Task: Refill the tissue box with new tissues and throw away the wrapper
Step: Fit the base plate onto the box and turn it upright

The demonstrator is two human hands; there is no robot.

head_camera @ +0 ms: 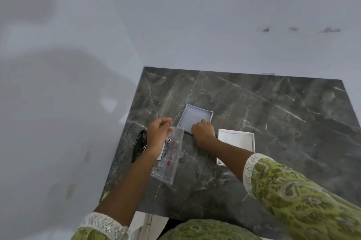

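A person's left hand (158,132) pinches the top end of a clear, printed tissue wrapper (168,156), which hangs over the dark marble table (273,122) with its long axis running toward the body. The right hand (203,132), curled, presses on the near edge of the open tissue box (196,117), just right of the wrapper. A white lid (237,140) lies beside it. No bin shows.

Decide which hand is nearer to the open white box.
Right. The right hand rests on the near edge of the open white box; the left hand is off to its left, holding the clear wrapper.
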